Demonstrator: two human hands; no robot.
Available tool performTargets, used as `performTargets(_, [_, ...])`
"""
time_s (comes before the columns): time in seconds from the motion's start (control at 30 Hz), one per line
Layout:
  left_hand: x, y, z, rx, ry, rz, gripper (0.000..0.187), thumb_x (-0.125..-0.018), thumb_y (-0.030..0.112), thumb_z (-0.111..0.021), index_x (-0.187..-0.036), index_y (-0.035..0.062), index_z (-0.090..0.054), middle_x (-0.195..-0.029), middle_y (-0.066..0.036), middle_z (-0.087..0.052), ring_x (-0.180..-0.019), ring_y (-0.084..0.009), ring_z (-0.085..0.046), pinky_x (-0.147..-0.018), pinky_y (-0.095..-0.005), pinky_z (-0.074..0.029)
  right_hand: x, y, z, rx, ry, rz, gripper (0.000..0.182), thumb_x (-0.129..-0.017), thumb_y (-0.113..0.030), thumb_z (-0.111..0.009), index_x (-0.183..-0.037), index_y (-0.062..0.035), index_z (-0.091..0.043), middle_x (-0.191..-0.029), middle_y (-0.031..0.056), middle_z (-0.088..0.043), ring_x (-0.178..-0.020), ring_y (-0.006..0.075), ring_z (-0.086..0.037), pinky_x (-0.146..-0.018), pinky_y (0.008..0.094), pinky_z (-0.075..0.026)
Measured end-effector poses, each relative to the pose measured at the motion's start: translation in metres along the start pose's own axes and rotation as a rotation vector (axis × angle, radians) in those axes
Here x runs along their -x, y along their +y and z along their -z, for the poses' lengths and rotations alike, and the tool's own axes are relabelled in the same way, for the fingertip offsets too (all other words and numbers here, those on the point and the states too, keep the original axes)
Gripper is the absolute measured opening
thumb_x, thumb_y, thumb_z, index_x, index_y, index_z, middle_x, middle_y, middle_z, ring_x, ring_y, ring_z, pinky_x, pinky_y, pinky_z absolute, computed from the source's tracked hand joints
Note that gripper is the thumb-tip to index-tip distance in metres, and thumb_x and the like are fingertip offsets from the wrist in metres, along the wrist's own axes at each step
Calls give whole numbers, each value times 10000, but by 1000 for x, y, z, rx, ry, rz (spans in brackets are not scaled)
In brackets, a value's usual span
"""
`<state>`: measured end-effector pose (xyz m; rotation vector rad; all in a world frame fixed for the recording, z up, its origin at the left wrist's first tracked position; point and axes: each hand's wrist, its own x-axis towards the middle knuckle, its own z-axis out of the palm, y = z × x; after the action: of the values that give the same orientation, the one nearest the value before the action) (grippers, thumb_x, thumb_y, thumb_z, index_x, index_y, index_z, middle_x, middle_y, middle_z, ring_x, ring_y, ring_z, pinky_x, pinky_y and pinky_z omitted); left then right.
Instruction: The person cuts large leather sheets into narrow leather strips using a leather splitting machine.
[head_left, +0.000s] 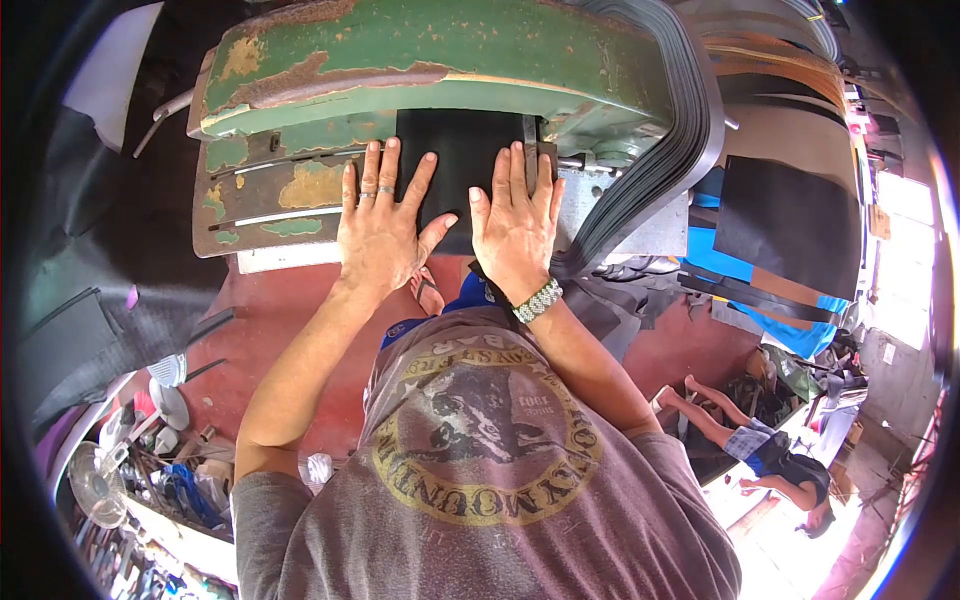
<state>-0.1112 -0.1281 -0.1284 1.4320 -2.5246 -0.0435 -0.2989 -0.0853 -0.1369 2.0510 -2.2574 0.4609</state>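
A black sheet of leather-like material (445,185) lies on the bed of a worn green machine (430,60), its far end under the machine's head. My left hand (385,225) rests flat across the sheet's left edge and the machine bed, fingers spread and pointing forward. On the sheet's right side my right hand (517,215) lies flat, fingers straight, beside a narrow strip along that edge. Neither hand grips anything. Just right of my right hand, a thick bundle of dark grey strips (685,130) hangs over the machine and curves down.
Black sheets (785,220) and blue material are stacked at the right. Dark sheets (70,350) hang or lie at the left. A fan (98,485) and clutter stand lower left. Another person (770,450) is at the lower right. The floor (260,330) is red.
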Motion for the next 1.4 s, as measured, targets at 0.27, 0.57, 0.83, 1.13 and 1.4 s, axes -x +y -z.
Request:
performTargets(0.27, [0, 0, 0, 9, 0, 0, 757, -1011, 661, -532, -1646, 263, -422, -1723, -194, -292, -1603, -407, -245, -1269, -617, -239, 0, 0, 0, -1, -4, -3, 648, -1088, -432, -475, -1565, 6, -483, -1668, 166, -417, -1549, 473, -306, -1264, 653, -199])
performTargets(0.57, [-1, 1, 2, 2, -23, 3, 737, -1017, 641, -540, -1640, 261, -434, -1713, -208, -306, -1596, -415, -250, -1270, -608, -235, 0, 0, -1, -9, 1, -11, 643, -1089, -435, -473, -1564, -1, -488, -1668, 161, -422, -1552, 472, -301, -1268, 650, -195])
performTargets(0.83, [0, 0, 1, -3, -28, -6, 760, -1000, 652, -564, -1638, 261, -431, -1706, -231, -304, -1596, -427, -245, -1268, -626, -228, 1, -1, -1, -29, -8, -26, 638, -1086, -432, -475, -1558, -3, -496, -1675, 154, -411, -1558, 470, -284, -1271, 649, -186])
performTargets(1.13, [-1, 0, 0, -12, -37, -4, 762, -996, 649, -572, -1639, 265, -430, -1711, -228, -295, -1592, -431, -251, -1268, -630, -222, 0, -2, 3, -21, 12, -24, 619, -1086, -425, -479, -1539, -6, -523, -1658, 149, -440, -1550, 467, -295, -1271, 641, -199])
performTargets(1.4, [-1, 1, 2, -7, -28, -7, 750, -1010, 627, -567, -1645, 257, -419, -1719, -219, -283, -1593, -431, -249, -1272, -622, -217, 0, -3, 4, -15, 20, -34, 613, -1080, -422, -496, -1527, -5, -537, -1654, 136, -450, -1543, 463, -307, -1268, 636, -209])
